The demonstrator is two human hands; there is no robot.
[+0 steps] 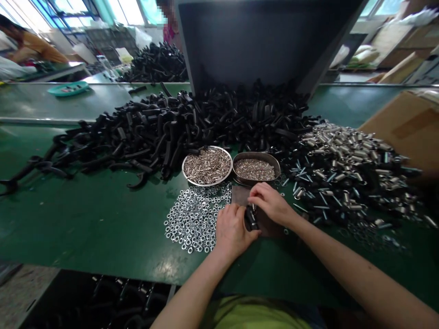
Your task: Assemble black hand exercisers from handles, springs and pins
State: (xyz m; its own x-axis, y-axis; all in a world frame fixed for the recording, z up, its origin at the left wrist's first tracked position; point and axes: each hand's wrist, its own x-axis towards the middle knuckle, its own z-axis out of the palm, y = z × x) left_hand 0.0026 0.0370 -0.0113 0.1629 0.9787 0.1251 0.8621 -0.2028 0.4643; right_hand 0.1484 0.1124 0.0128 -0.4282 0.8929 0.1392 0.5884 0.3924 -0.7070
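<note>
My left hand [235, 228] is closed round a black plastic part [252, 218] that rests on a small brown pad [269, 224]. At the top of that part a metal spring [254, 208] shows. Just above it, my right hand [270, 202] has its fingertips pinched together; whatever is between them is too small to make out. Left of my left hand spreads a heap of silvery ring-shaped nuts [195, 219]. Beyond my hands stand a round dish of metal pins [207, 167] and an oval tin of tiny metal pieces [255, 169].
A long pile of black plastic parts [151, 132] lies across the green table [85, 214], below a large dark bin [260, 45]. Springs and screws [346, 160] are heaped at right beside a cardboard box [408, 128]. People work behind, near a turquoise tray [68, 88].
</note>
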